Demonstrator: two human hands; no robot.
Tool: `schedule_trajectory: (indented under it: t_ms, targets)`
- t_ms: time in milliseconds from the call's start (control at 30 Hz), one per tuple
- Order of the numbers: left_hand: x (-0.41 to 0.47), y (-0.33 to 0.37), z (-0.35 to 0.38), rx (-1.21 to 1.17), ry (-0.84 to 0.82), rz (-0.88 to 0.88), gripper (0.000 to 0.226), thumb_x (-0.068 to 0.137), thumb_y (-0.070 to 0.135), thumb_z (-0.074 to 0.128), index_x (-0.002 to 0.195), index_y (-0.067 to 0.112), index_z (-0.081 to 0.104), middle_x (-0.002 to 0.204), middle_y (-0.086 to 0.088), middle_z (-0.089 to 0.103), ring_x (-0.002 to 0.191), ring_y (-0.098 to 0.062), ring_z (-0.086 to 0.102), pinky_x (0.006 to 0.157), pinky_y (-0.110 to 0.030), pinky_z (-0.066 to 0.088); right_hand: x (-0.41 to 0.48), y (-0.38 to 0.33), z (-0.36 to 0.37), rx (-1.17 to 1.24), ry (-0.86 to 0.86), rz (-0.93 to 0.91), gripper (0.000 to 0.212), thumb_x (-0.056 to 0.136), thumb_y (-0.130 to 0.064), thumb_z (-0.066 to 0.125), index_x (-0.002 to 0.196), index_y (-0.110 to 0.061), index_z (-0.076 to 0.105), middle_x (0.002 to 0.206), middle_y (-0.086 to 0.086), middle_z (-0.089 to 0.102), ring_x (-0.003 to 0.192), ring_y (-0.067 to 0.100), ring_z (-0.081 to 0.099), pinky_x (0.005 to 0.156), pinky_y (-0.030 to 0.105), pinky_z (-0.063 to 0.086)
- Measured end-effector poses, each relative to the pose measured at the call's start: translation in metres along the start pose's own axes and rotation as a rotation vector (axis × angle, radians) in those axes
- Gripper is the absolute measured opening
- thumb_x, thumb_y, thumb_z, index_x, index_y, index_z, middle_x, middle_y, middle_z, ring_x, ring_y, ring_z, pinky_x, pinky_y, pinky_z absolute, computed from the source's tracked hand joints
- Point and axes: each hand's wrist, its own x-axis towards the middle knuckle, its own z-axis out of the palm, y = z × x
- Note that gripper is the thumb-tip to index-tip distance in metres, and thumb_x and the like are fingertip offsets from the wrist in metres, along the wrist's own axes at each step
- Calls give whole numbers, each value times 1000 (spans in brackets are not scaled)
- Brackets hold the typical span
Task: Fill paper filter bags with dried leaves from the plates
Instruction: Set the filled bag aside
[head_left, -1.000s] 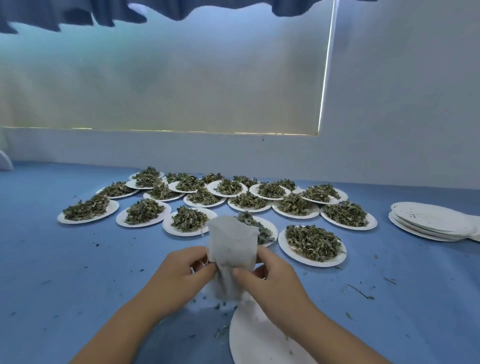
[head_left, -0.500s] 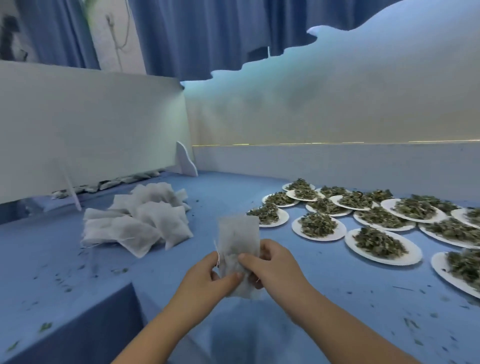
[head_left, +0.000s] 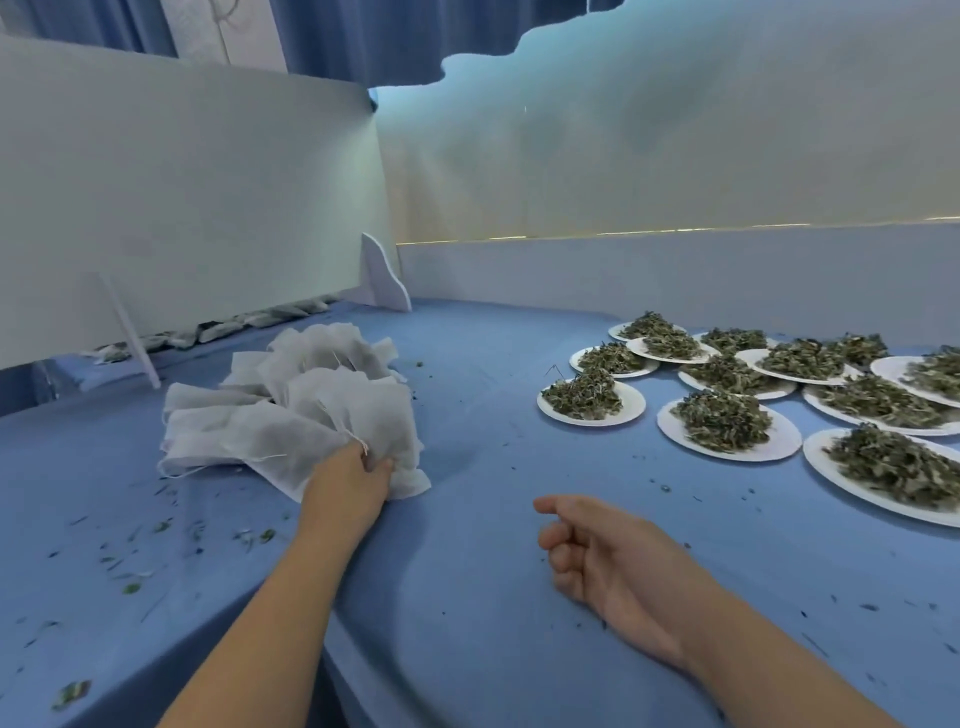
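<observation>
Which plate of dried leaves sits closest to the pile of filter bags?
The leftmost plate, at the near-left corner of the group. Every other plate lies farther right of the pile of filter bags that the left hand grips.

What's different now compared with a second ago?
The left hand has carried the filter bag leftward onto the pile of filled bags and holds it there. The right hand has let go and hangs loosely curled, empty. The plates of dried leaves lie as before.
</observation>
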Motion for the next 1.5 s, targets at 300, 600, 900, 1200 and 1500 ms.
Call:
schedule_trajectory:
  t_ms: [300, 600, 900, 1200, 1500]
  targets:
    - [47, -4, 22, 55, 15, -88, 23, 96, 25, 53, 96, 2, 50, 99, -22, 62, 88, -34, 54, 70, -35, 36, 5, 0, -5, 24, -65, 12, 37, 72, -21, 70, 102, -1, 65, 78, 13, 60, 58, 17, 54, 53, 27, 48]
    - [21, 3, 2, -125, 26, -64, 63, 83, 34, 72, 130, 4, 42, 123, -17, 55, 109, -35, 54, 82, -41, 45, 3, 2, -5, -5, -43, 0, 34, 76, -19, 68, 104, 0, 66, 77, 11, 61, 58, 16, 54, 54, 27, 48]
    - [-47, 14, -13, 40, -81, 83, 33, 91, 28, 55, 123, 21, 49, 115, -2, 52, 95, -21, 55, 80, -36, 45, -24, 0, 1, -99, -5, -63, 16, 93, -9, 55, 105, -4, 64, 76, 9, 64, 57, 15, 55, 54, 26, 46]
    - [-151, 169, 16, -171, -516, 507, 11, 88, 26, 56, 85, 35, 59, 81, 11, 63, 71, 2, 53, 69, -24, 46, -117, -54, -34, -37, 14, -108, 41, 74, -25, 65, 112, -7, 62, 93, 9, 68, 68, 20, 63, 56, 27, 45]
    - [-269, 318, 57, -337, -839, 781, 45, 82, 8, 47, 88, 51, 60, 79, 7, 67, 58, 1, 55, 52, -13, 41, -248, -105, -122, -106, 291, -288, 19, 91, -21, 56, 104, -8, 65, 84, 9, 61, 58, 18, 57, 55, 27, 43]
